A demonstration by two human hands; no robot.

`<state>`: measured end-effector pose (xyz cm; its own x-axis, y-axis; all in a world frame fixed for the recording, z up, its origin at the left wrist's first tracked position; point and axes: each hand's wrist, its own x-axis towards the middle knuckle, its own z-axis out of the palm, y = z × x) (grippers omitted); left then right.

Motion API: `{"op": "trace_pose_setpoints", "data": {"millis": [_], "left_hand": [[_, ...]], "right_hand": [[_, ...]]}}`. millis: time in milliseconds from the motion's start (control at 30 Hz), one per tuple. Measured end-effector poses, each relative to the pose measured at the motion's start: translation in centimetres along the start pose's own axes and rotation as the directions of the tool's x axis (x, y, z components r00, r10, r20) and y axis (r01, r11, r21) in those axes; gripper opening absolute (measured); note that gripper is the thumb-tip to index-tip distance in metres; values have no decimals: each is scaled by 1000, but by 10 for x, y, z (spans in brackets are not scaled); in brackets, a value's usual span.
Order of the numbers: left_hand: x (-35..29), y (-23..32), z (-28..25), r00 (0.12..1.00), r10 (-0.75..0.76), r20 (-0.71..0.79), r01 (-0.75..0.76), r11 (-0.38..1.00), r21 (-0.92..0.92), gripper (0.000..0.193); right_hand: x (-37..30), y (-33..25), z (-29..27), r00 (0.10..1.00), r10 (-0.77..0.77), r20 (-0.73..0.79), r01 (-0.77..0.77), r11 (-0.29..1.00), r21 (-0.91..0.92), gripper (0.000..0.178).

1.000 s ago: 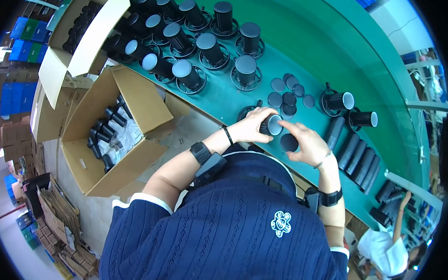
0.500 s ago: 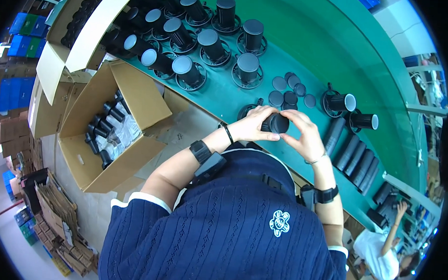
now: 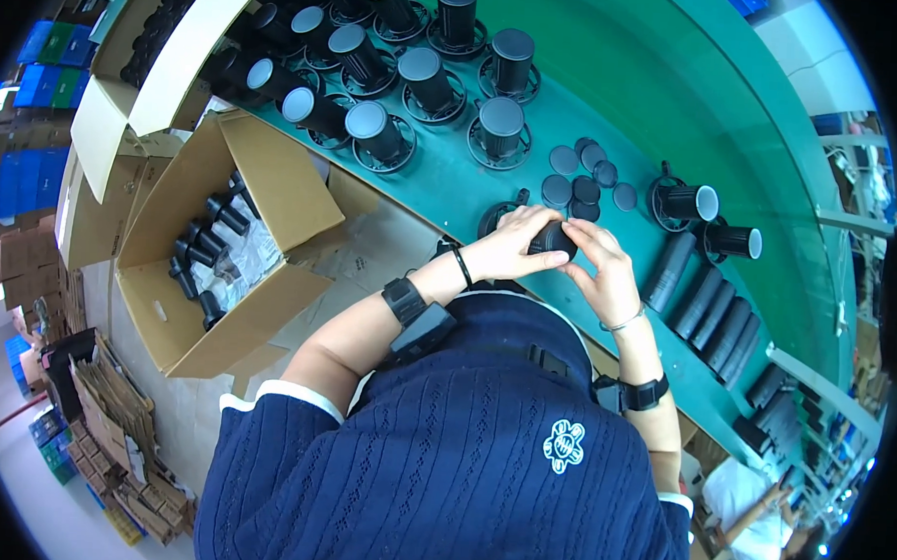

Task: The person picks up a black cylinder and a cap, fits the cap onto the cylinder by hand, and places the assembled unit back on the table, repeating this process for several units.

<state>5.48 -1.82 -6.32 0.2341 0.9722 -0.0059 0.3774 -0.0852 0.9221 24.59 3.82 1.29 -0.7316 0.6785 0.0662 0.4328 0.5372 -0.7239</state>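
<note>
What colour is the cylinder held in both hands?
Black; the cylinder shows best in the head view.

Black upright cylinders [image 3: 432, 79] stand in rows on the green worktop [image 3: 617, 97]. Round black caps [image 3: 585, 176] lie clustered nearby. An open cardboard box [image 3: 219, 270] beside the worktop holds black parts; dark tubes [image 3: 712, 312] lie side by side.

hands: left hand [image 3: 515, 245] + right hand [image 3: 601, 270] grip black cylinder [image 3: 551, 238] | green bench [image 3: 596, 106]
</note>
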Motion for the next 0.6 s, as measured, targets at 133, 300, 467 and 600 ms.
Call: {"op": "trace_pose_setpoints", "data": {"millis": [133,300,467,600], "left_hand": [[0,-1,1,1000,0,-6,-1,1000,-12,60],[-2,1,0,1000,8,7,-8,1000,-21,57],[-3,-1,1,1000,3,-20,-3,1000,-17,56],[-5,-1,1,1000,13,-21,-14,1000,-24,56]], "right_hand": [[0,0,3,1000,-15,-2,15,999,-42,51],[3,-12,-1,998,27,63,-18,991,-129,51],[2,-4,0,998,8,65,-6,999,-32,51],[-2,0,3,999,-20,40,22,999,-43,51]]}}
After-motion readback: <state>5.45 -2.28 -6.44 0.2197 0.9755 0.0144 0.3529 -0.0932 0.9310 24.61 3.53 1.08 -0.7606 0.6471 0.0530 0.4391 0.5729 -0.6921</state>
